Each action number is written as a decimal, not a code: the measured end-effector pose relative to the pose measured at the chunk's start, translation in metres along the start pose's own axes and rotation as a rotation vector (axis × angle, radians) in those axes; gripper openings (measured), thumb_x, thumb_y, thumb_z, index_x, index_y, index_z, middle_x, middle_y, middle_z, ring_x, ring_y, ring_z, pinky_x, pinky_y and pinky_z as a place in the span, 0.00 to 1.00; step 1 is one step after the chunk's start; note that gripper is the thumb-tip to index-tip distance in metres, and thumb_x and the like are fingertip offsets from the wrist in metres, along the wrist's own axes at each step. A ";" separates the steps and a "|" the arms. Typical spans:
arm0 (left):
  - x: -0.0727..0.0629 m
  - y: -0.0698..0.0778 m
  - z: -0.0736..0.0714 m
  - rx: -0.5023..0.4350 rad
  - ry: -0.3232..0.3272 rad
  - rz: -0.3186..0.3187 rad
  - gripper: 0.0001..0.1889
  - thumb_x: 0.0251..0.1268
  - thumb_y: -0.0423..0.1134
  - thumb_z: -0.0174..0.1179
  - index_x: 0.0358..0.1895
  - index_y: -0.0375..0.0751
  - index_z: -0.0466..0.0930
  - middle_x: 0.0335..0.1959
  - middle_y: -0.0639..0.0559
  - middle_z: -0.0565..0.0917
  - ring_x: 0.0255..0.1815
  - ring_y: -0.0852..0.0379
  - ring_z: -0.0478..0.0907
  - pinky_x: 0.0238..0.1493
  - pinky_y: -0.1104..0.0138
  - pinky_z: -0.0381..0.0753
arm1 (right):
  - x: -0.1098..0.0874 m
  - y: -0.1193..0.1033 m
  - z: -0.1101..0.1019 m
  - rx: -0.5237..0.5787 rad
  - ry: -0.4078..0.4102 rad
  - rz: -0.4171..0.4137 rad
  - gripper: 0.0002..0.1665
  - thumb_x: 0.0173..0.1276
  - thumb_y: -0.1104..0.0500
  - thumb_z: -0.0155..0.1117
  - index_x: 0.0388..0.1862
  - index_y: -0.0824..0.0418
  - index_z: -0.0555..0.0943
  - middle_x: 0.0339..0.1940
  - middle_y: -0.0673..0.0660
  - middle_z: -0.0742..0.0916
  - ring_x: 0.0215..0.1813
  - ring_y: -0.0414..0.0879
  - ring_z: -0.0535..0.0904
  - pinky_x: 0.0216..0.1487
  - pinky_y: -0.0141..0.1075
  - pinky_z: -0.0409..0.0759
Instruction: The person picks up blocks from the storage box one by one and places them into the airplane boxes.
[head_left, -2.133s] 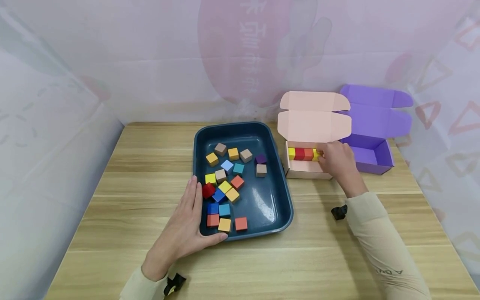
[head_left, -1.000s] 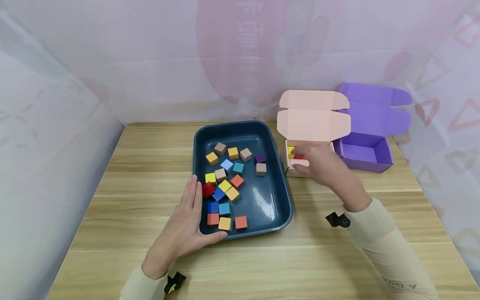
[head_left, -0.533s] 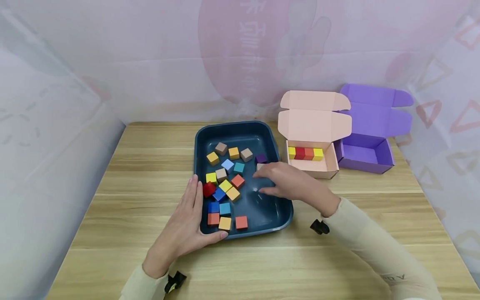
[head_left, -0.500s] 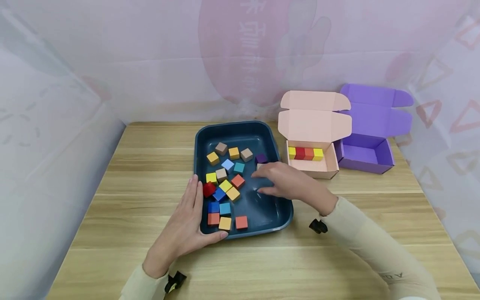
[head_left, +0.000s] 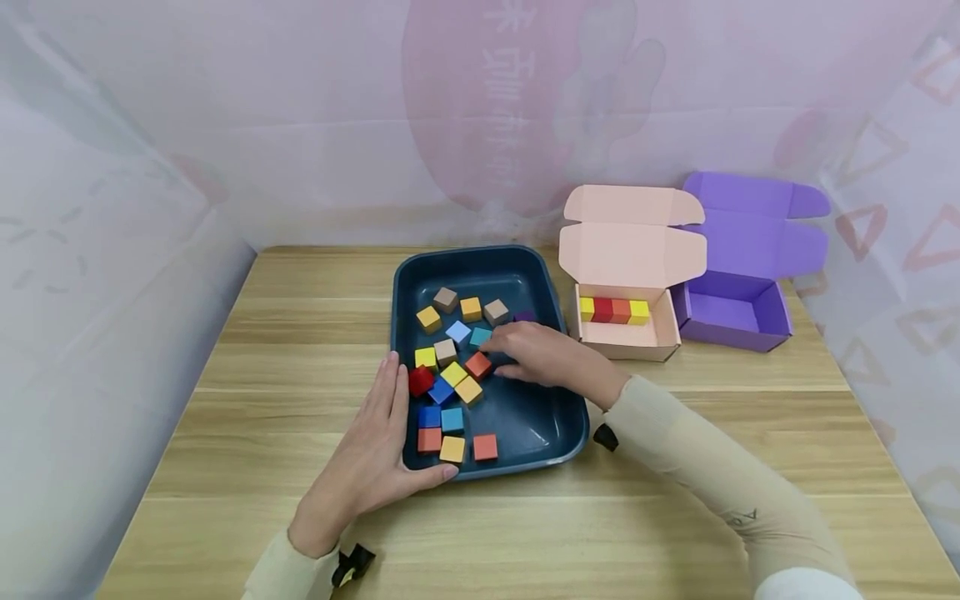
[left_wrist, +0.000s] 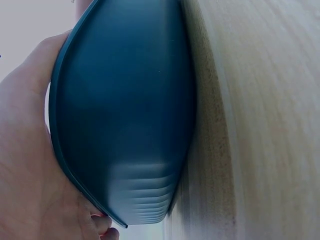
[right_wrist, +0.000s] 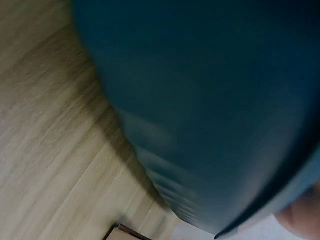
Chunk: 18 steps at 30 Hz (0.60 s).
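A dark blue tray (head_left: 536,417) on the table holds several coloured wooden cubes. Along its left rim lie the straight fingers of my left hand (head_left: 367,450), with the thumb against the near edge; in the left wrist view this hand (left_wrist: 35,150) touches the rim from outside. My right hand (head_left: 543,354) reaches over the tray's right side. Its index finger and thumb are apart, close to an orange-red cube (head_left: 477,364) and a teal cube (head_left: 480,337); contact cannot be made out. In the right wrist view the tray wall (right_wrist: 200,100) hides most of that hand.
Right of the tray stands an open pale pink box (head_left: 630,337) with a row of yellow, red, orange-red and yellow cubes along its back. An open purple box (head_left: 735,333) stands beside it. A patterned cloth (head_left: 322,167) hangs behind the table.
My right hand has let go of a yellow cube at the end of the pink box's row, then moved left over the tray towards the middle cubes. The left hand stays put.
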<state>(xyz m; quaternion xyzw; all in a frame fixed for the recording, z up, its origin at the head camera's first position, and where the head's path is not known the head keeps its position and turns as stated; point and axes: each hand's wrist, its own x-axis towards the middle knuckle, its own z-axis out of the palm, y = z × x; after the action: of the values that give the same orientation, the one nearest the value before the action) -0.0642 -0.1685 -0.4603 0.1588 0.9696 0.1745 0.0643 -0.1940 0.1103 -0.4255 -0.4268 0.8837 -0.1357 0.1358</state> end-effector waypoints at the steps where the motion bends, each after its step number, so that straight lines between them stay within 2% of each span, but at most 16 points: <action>1: 0.000 0.000 0.000 -0.001 0.002 0.003 0.76 0.48 0.87 0.59 0.87 0.39 0.35 0.90 0.44 0.32 0.91 0.40 0.34 0.83 0.38 0.58 | 0.002 0.000 0.000 0.000 -0.002 -0.002 0.25 0.75 0.55 0.71 0.68 0.60 0.83 0.63 0.58 0.89 0.62 0.51 0.86 0.68 0.45 0.85; 12: 0.000 0.000 0.000 -0.010 0.008 0.011 0.76 0.48 0.85 0.62 0.87 0.38 0.35 0.90 0.43 0.32 0.91 0.40 0.34 0.84 0.39 0.57 | 0.013 0.004 0.005 0.019 -0.016 0.006 0.22 0.75 0.56 0.71 0.65 0.60 0.85 0.60 0.57 0.90 0.57 0.48 0.87 0.67 0.43 0.85; 18: -0.001 0.000 0.000 -0.008 0.008 0.006 0.75 0.48 0.85 0.62 0.87 0.37 0.36 0.90 0.43 0.33 0.91 0.40 0.34 0.84 0.39 0.57 | 0.017 0.002 0.006 0.010 -0.013 0.031 0.17 0.73 0.52 0.73 0.56 0.58 0.88 0.49 0.54 0.92 0.47 0.45 0.84 0.59 0.38 0.88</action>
<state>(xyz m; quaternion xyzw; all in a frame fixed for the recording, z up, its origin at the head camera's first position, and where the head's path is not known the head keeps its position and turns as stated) -0.0633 -0.1686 -0.4606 0.1607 0.9687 0.1790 0.0607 -0.2036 0.0977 -0.4342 -0.4132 0.8887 -0.1351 0.1455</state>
